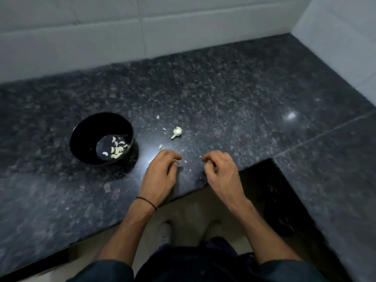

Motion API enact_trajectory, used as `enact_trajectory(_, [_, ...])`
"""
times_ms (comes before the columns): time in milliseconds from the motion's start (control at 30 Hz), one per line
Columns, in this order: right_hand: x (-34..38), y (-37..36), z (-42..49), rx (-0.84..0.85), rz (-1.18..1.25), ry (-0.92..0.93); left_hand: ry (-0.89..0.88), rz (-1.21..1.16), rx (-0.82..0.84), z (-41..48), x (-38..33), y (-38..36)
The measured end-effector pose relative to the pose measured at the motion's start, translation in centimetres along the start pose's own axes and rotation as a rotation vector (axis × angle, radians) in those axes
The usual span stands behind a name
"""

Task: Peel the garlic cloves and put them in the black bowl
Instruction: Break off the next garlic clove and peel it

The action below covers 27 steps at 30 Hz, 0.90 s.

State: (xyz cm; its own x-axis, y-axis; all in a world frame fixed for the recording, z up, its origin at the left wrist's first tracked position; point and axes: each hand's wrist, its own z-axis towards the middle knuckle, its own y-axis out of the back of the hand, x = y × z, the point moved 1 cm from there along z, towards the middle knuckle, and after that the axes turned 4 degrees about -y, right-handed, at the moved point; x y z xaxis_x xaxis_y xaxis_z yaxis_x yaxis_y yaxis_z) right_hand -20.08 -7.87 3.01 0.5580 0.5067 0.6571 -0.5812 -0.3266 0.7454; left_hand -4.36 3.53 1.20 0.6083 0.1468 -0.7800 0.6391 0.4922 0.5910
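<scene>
Head view: left hand (161, 173) pinches what looks like a garlic clove (175, 161); right hand (221, 173) curled, contents unclear.

Site: a kitchen, at the inner corner of an L-shaped worktop. Evidence: polished dark speckled granite countertop (223, 88) with a seam (325, 131) on the right. Large white wall tiles (101, 37) rise straight from its back and right edges. Beige floor (189, 210) below the counter edge. Food prep on the stone: black bowl (85, 131) holding peeled garlic cloves (117, 149); partial garlic bulb (177, 131) and skin scraps (160, 146) nearby.
</scene>
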Motion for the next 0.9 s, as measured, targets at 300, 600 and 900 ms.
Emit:
enact_trajectory(300, [-0.9, -3.1, 10.1, 0.250, 0.032, 0.108, 0.291, 0.093, -0.370, 1.7, 2.1, -1.1])
enact_trajectory(600, [-2.8, -5.9, 13.4, 0.320, 0.120, 0.215, 0.432, 0.204, -0.574, 3.9, 2.0, -2.9])
enact_trajectory(900, [-2.9, -5.9, 13.6, 0.332, 0.138, 0.216, 0.391, 0.230, -0.677, 4.7, -1.1, -2.8])
